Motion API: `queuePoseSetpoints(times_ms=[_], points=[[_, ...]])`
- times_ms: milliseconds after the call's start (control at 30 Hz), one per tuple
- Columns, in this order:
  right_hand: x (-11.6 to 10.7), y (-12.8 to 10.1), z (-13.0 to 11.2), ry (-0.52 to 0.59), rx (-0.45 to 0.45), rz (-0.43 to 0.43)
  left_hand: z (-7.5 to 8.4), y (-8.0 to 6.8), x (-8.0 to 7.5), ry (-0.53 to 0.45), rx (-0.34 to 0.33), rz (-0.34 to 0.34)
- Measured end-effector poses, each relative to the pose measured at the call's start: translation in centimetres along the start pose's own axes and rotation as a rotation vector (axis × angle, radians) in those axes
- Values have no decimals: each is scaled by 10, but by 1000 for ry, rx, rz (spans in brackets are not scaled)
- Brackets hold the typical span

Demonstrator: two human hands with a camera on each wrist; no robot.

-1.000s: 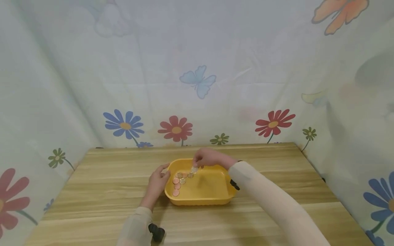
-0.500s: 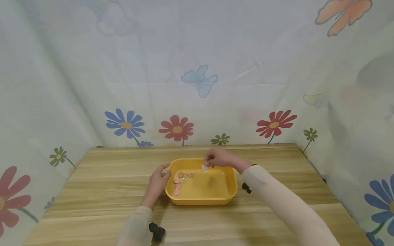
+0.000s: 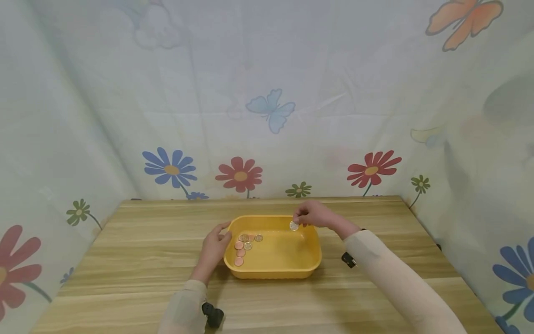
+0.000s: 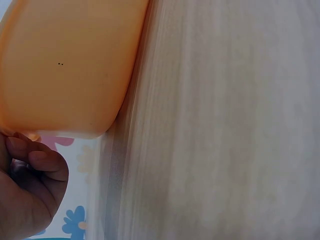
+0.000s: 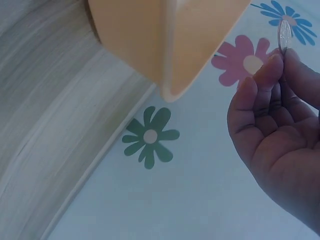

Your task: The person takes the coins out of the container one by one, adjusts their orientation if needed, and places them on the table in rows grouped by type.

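Tray (image 3: 273, 274), one; coins (image 3: 239, 245) inside, seven; right fingers (image 5: 271, 71) pinch eighth coin (image 3: 294, 226).

The coin (image 3: 294, 226) pinched in the right grip (image 3: 314, 215) looks like shiny metal with a stamped face. The tub (image 3: 273, 274) at the left grip (image 3: 214, 244) appears to be smooth plastic with a soft sheen; the loose coins (image 3: 248, 246) inside, nearer the left grip, are metal, some coppery, some silvery. Beneath both grips, the tabletop (image 3: 146, 260) shows wood grain and a smooth finish. Beyond them, the backdrop (image 3: 208, 93) looks like thin, lightly creased cloth. The sleeves (image 3: 396, 280) behind the grips seem matt fabric.
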State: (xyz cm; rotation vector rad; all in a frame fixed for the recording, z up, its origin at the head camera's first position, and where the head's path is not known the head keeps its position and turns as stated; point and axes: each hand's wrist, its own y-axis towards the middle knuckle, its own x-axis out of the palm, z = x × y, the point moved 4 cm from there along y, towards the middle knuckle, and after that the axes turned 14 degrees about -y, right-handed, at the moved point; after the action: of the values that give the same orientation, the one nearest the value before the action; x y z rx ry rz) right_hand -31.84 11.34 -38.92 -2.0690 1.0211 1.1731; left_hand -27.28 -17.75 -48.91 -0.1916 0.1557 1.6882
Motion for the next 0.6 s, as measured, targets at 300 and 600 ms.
queuePoseSetpoints(times_ms=[300, 600], points=[[-6, -14, 24, 12, 63, 50, 0, 0, 0, -11, -14, -1], [-7, -25, 48, 56, 174, 102, -1, 1, -1, -10, -2, 0]])
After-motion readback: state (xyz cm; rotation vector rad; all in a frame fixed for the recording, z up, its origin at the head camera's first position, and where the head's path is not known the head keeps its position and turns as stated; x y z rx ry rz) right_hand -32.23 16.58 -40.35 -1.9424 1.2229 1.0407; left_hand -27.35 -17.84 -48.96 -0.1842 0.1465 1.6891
